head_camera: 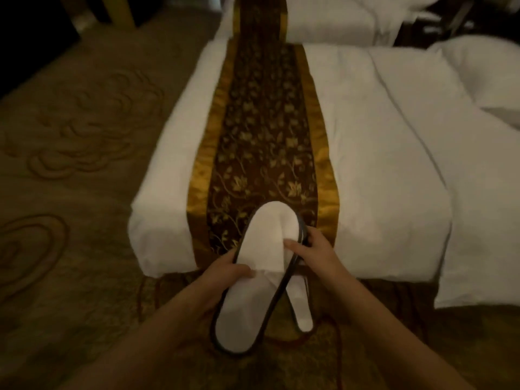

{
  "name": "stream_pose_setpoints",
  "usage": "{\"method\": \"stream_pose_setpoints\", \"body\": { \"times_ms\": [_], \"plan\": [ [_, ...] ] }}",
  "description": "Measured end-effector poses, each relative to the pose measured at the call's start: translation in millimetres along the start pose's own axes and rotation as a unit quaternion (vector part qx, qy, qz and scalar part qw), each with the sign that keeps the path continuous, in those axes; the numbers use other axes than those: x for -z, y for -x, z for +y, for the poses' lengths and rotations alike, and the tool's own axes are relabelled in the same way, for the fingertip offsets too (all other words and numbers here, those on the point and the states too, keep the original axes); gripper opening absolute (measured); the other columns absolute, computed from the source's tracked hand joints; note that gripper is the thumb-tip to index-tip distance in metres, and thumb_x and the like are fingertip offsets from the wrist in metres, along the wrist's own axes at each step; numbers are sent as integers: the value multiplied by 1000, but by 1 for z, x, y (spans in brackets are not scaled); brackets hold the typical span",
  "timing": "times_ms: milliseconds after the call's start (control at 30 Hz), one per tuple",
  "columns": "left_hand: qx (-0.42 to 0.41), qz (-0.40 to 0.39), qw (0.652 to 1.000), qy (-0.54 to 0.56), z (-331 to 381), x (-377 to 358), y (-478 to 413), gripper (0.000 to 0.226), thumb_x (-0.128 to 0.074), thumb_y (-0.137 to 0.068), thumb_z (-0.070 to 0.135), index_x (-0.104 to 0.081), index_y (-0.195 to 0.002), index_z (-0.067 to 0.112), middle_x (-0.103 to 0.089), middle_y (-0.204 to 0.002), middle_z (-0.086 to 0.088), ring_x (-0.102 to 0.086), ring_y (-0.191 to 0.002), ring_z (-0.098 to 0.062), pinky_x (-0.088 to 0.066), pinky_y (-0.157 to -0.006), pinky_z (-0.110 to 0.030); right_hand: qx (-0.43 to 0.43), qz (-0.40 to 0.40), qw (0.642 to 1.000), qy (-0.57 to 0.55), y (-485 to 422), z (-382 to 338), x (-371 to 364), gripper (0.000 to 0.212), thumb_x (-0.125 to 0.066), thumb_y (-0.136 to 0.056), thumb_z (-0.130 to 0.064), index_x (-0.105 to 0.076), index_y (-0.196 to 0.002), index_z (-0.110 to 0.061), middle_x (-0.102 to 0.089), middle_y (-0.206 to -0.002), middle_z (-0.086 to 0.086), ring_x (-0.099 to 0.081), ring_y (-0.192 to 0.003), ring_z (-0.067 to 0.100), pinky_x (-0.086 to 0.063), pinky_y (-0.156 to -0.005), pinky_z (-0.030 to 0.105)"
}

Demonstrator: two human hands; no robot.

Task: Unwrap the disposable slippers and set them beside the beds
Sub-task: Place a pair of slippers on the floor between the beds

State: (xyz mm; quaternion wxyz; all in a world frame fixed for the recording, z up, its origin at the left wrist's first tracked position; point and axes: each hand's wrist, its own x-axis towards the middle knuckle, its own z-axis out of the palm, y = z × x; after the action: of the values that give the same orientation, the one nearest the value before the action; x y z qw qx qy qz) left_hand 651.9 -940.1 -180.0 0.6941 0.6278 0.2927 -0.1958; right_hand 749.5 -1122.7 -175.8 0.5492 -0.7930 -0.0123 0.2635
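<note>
Two white disposable slippers with dark edging are held in front of the foot of the near bed [380,175]. The upper slipper [253,277] lies crossed over the lower slipper [302,305], whose heel sticks out to the right. My left hand [225,277] grips the upper slipper's left side, thumb on its white upper. My right hand [309,249] holds the right edge near the toe, where both slippers overlap. No wrapper is visible.
A brown and gold runner [261,142] lies across the bed's foot. A second bed [323,21] stands behind. White pillows [484,71] sit at the right. Patterned carpet [70,164] covers the floor to the left, with chair legs [121,9] at the far back.
</note>
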Motion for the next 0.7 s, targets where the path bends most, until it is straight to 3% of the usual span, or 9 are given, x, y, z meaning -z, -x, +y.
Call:
{"method": "stream_pose_setpoints", "body": {
  "times_ms": [167, 300, 400, 467, 567, 633, 700],
  "plan": [
    [-106, 56, 988, -100, 141, 46, 95, 65, -67, -69, 21, -45, -129, 31, -61, -116, 2, -58, -104, -21, -49, -92, -43, 160, -2, 981, 111, 24, -176, 11, 82, -74, -73, -39, -28, -139, -24, -39, -118, -13, -41, -108, 7, -40, -91, 25],
    [-154, 83, 975, -134, 211, 99, 161, 64, -66, -64, 20, -48, -124, 29, -60, -111, 4, -58, -102, -18, -50, -89, -39, 267, -49, 945, 185, 36, -290, -12, 79, -72, -74, -41, -29, -139, -26, -39, -129, -10, -40, -116, 11, -37, -91, 25],
    [-159, 106, 971, -144, 236, 147, 193, 52, -64, -74, 6, -54, -121, 26, -61, -107, 4, -58, -95, -13, -49, -75, -25, 318, -86, 915, 235, 45, -354, -47, 76, -67, -81, -40, -25, -144, -25, -32, -147, -1, -34, -131, 17, -33, -103, 31],
    [-157, 123, 968, -153, 245, 184, 208, 41, -62, -75, 4, -59, -109, 27, -63, -101, 5, -59, -90, -12, -48, -68, -22, 371, -142, 863, 314, 48, -389, -78, 78, -64, -82, -36, -19, -145, -30, -23, -151, -3, -22, -138, 19, -25, -109, 34],
    [-169, 169, 941, -239, 255, 243, 219, 39, -61, -75, 5, -61, -112, 17, -64, -110, -8, -59, -91, -16, -47, -72, -26, 421, -242, 741, 463, 46, -432, -137, 77, -59, -83, -37, -14, -145, -35, -15, -153, -6, -11, -140, 17, -16, -112, 34],
    [-172, 208, 898, -348, 262, 285, 219, 45, -61, -73, 7, -58, -118, 13, -62, -116, -11, -57, -99, -20, -46, -79, -28, 456, -231, 665, 545, 39, -454, -187, 67, -54, -86, -46, -23, -144, -30, -28, -149, -2, -23, -136, 19, -20, -109, 33],
    [-203, 214, 864, -409, 270, 329, 216, 54, -60, -67, 14, -57, -121, 11, -62, -119, -11, -57, -107, -24, -47, -89, -34, 473, -198, 633, 579, 27, -471, -242, 55, -53, -87, -46, -40, -135, -24, -47, -136, 2, -42, -124, 22, -34, -103, 35]
  ]
}}
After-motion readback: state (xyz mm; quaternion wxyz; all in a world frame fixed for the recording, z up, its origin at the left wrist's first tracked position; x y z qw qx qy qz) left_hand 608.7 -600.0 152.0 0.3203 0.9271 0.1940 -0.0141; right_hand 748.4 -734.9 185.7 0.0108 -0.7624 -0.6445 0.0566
